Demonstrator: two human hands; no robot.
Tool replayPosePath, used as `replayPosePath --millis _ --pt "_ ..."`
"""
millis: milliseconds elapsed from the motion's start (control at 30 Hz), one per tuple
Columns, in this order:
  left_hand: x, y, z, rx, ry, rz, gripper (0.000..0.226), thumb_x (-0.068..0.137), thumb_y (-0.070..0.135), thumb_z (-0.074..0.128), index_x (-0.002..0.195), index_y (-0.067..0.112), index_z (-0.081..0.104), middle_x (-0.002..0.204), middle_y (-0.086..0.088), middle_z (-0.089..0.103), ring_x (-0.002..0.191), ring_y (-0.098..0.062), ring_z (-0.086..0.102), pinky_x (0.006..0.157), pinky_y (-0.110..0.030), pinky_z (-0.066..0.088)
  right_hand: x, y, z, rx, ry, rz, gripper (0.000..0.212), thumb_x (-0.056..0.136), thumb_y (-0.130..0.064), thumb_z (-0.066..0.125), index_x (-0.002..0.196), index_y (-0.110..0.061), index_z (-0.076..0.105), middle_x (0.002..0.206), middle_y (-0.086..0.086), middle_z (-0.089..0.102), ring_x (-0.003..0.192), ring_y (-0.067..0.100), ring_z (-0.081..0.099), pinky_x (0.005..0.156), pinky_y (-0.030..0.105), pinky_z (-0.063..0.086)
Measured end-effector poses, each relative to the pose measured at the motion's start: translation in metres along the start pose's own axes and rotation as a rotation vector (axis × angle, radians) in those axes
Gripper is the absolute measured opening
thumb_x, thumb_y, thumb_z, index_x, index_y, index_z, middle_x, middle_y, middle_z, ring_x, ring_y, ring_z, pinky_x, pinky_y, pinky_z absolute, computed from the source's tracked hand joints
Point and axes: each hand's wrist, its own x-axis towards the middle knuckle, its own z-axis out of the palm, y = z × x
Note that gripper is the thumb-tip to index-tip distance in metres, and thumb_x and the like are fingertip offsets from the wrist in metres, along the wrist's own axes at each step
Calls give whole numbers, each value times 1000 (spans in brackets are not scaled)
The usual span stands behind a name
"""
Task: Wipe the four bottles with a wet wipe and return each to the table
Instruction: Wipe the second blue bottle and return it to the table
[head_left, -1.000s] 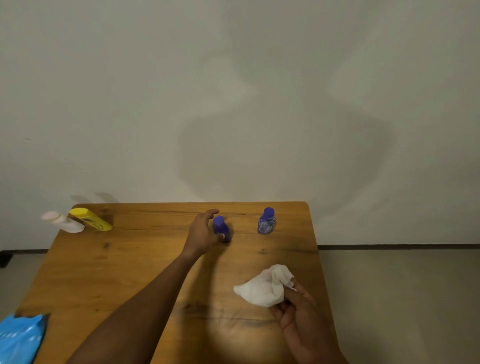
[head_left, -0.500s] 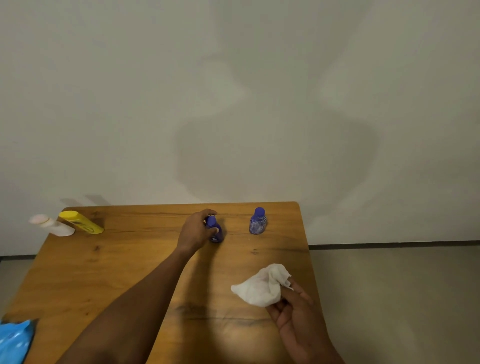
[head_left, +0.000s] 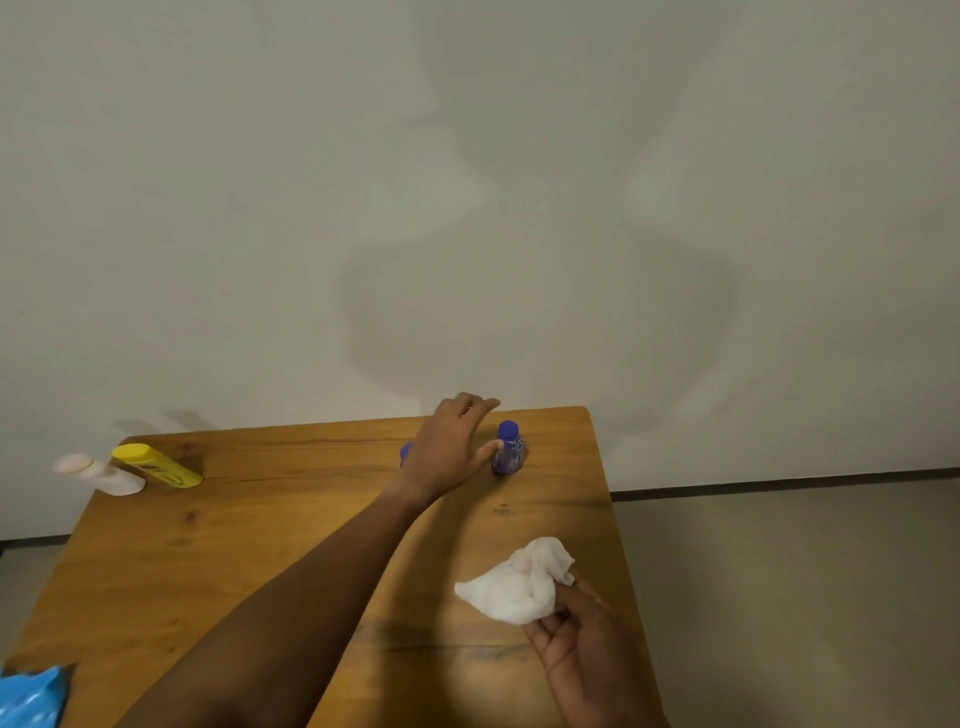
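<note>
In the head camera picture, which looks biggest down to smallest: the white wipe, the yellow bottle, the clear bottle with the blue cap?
1. White wipe, though it sits nearest the camera, which inflates it.
2. Yellow bottle.
3. Clear bottle with the blue cap, at the table's far edge, so its true size against the yellow bottle is unsure.

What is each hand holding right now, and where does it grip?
The right hand pinches the wet wipe at its near edge. The left hand holds nothing; it reaches open toward the clear bottle.
</note>
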Motion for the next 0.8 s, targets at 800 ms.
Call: replayPosePath --millis 800 --pt "-99 -12 -79 -1054 -238 -386 29 92 24 69 120 18 70 114 -5 74 109 -21 69 89 -32 57 -47 5 1 16 -5 -285 50 82 -8 63 131 -1 53 87 14 77 73 25 75 53 33 61"
